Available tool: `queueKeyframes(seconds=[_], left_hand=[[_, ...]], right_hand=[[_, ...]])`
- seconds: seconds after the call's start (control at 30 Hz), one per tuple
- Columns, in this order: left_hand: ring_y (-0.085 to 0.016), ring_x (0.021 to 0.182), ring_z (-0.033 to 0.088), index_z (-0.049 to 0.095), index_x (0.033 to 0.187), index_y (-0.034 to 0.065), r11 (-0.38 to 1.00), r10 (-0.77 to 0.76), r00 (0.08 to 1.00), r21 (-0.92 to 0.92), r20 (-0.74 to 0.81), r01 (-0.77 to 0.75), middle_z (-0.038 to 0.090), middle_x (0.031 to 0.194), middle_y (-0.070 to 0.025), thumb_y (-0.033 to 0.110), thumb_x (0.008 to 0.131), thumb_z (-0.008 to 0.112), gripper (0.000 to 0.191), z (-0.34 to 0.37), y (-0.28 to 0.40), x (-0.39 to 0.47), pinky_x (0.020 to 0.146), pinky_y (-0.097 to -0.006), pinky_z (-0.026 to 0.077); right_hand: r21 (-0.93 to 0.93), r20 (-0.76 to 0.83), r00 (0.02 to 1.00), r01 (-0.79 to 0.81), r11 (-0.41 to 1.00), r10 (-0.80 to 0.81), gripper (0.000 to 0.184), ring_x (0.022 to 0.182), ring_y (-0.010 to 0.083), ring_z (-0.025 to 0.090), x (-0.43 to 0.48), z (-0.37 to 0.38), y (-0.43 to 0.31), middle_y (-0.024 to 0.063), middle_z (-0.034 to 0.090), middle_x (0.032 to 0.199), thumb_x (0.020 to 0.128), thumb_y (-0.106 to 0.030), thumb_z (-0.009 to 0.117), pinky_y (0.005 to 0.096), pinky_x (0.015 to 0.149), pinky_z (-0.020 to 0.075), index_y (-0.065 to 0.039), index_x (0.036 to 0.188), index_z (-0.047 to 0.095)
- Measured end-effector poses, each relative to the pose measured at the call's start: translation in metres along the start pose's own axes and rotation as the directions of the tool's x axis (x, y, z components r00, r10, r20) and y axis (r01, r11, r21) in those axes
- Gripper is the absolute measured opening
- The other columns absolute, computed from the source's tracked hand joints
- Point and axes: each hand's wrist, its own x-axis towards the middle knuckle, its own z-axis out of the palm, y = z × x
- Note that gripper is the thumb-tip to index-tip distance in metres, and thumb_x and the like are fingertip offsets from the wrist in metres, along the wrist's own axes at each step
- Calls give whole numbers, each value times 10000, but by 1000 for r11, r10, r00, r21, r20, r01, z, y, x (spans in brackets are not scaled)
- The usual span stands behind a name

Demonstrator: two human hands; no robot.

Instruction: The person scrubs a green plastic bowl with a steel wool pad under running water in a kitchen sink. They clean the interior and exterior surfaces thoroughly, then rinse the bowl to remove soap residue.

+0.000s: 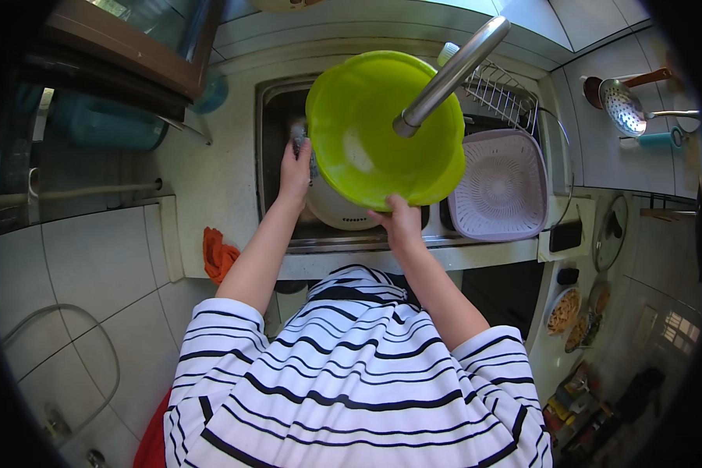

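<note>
A lime-green plastic basin (374,134) with a scalloped rim is held over the stainless-steel sink (275,169). My right hand (402,225) grips its near rim, thumb over the edge and fingers partly hidden beneath. At the basin's left side is my left hand (296,178), close against the outer wall; its fingertips are partly hidden, so its hold is unclear. Water glistens around those fingers. The metal faucet spout (456,76) arches over the basin. Below, a pale container (342,210) with a row of small dark slots lies in the sink, mostly covered.
A lilac colander in a basin (497,184) sits right of the green one, before a wire rack (500,93). An orange cloth (217,254) lies on the counter's left front edge. A skimmer (623,108) hangs at right. Bowls of food (563,312) stand farther right.
</note>
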Motion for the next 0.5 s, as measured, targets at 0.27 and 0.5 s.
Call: queueKeyframes(seconds=[0.27,0.5], left_hand=[[-164,1117,496,346,1336,32,966,-246,969,-66,36,248,512,1238,-64,228,953,491,454,30,-11,-57,968,-315,376],[-149,908,573,513,1152,-5,995,-101,990,10,-95,102,609,1034,-73,214,934,526,309,39,-4,-29,804,-294,447]], right_hand=[[94,-44,999,-3,996,8,389,991,262,561,10,10,2,131,501,1162,815,-43,475,379,739,564,25,1196,434],[-25,14,1000,-23,999,24,376,996,266,559,2,13,-2,146,497,1176,830,-69,491,363,752,561,62,1179,438]])
